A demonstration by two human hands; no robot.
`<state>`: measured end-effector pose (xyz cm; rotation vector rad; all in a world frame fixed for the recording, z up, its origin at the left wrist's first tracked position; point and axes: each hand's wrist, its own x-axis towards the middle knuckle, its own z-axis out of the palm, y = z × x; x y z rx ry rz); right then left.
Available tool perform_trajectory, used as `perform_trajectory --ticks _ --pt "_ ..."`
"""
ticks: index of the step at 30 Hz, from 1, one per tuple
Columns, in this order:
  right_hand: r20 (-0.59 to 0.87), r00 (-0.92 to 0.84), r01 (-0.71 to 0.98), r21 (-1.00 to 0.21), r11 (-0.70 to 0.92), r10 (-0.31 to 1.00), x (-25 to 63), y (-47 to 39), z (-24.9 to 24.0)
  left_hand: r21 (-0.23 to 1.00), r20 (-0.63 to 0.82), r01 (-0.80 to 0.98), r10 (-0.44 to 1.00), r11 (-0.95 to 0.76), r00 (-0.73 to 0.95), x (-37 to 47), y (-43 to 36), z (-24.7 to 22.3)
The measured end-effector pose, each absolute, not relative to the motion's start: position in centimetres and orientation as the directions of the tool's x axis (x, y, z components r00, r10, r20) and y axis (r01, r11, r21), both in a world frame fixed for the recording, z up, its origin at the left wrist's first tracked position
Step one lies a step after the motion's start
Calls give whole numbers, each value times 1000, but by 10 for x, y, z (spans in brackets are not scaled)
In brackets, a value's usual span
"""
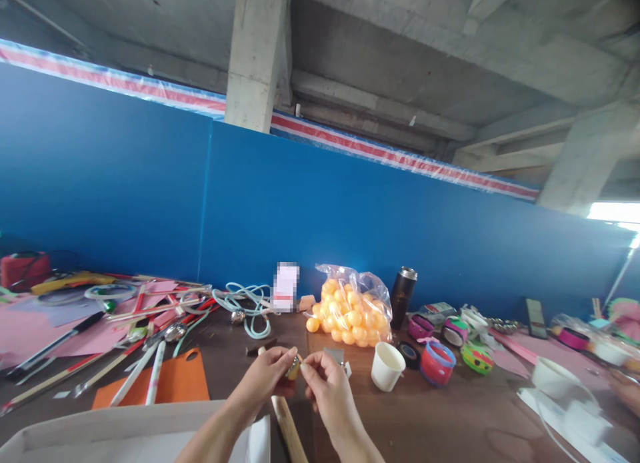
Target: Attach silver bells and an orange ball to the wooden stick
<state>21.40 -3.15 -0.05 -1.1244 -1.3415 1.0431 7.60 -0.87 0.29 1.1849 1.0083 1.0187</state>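
Close together above the dark table, both my hands are at work in the middle of the view. My left hand (273,371) is closed around a small shiny silver and yellow object (294,368), which looks like a bell but is partly hidden by the fingers. Thumb and forefinger of my right hand (324,378) are pinched beside it; what they hold, if anything, is too small to make out. A wooden handle (287,430) lies on the table below, between my forearms.
A bag of orange balls (353,313) stands behind my hands, with a black bottle (403,296) beside it. To the right are a white paper cup (387,366) and a red-blue container (437,364). A white tray (115,416) and orange sheet (185,380) lie left.
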Motion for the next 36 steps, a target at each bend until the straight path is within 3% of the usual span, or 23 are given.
perform_trajectory --ticks 19,36 --pt "-99 -178 -312 -938 -151 979 220 -35 1 992 -75 -80 971 95 227 77 -13 8" --pt "-92 -106 -262 -958 -117 990 220 -32 -4 993 -90 -50 973 103 211 78 -13 8"
